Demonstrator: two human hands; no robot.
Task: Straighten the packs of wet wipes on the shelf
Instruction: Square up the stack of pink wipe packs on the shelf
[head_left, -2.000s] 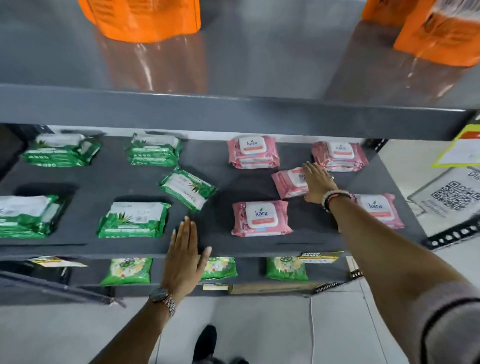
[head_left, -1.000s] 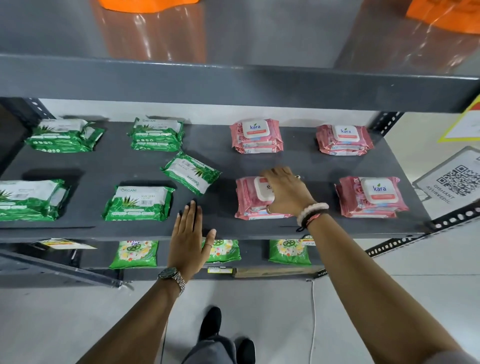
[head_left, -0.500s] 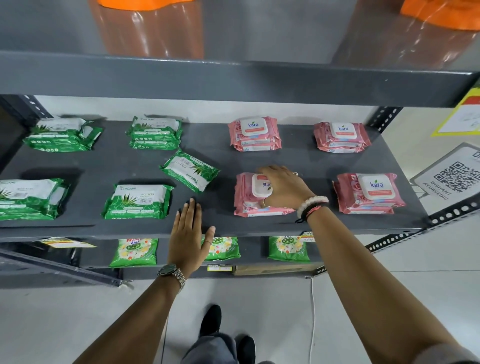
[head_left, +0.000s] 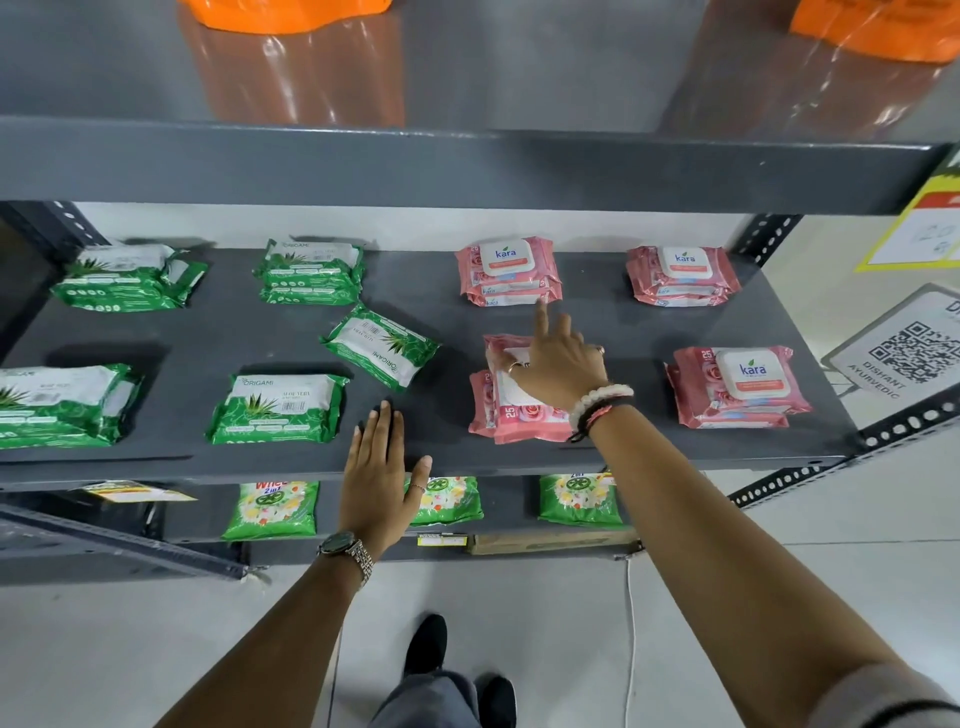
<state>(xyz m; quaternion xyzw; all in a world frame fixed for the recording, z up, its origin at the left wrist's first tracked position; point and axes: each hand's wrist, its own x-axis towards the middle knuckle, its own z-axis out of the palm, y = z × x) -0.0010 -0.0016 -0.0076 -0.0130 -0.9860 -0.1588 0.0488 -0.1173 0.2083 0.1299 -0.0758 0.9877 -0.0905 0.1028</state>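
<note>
My right hand (head_left: 558, 364) rests on the front-centre stack of pink soft plastic wet wipe packs (head_left: 511, 402) on the dark grey metal shelf (head_left: 452, 343). Palm and curled fingers press the top pack, index finger stretched out toward the back, not gripping, just pushing flat. That top pack sits skewed, turned & shifted back vs the pack under it, so the stack looks untidy. My left hand (head_left: 376, 480) lies flat & open on the shelf's front edge, fingers spread, holding nothing, steadying me.

Other pink stacks look square already: back centre (head_left: 508, 270), back right (head_left: 683, 275), front right (head_left: 740, 387). On the left half, green aloe-print wet wipe packs: back left (head_left: 127, 278), back middle (head_left: 310, 271), front far left (head_left: 60, 405), front middle (head_left: 278, 408). One lone green pack (head_left: 382, 347) lies at a slant betw the rows, clearly out of line.

To do this step well, I think I should swivel the top pink pack w/ light flat pressure till its edges match the one below, then draw both forward to line up w/ the front right stack. The film is likely slippery, so a hard shove could slide the lower pack too. Slanted green pack prob comes after
</note>
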